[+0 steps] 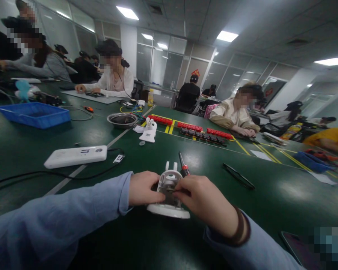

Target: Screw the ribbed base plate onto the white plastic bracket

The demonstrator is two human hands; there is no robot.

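Observation:
In front of me on the green table is a white plastic housing, with two upright prongs at its far end and an open hollow facing me. My left hand grips its left side, thumb reaching across the hollow. From the right, my right hand has thumb and forefinger pinched together inside the hollow; whatever lies between the fingertips is hidden. A screwdriver with a red and black handle lies just beyond the housing. Farther off stands a similar white plastic part, beside a small grey ring.
A white power bank with a black cable lies left, near a blue tray and a metal bowl. Red strips line the far side. Black tweezers and a phone lie right. Several people work around.

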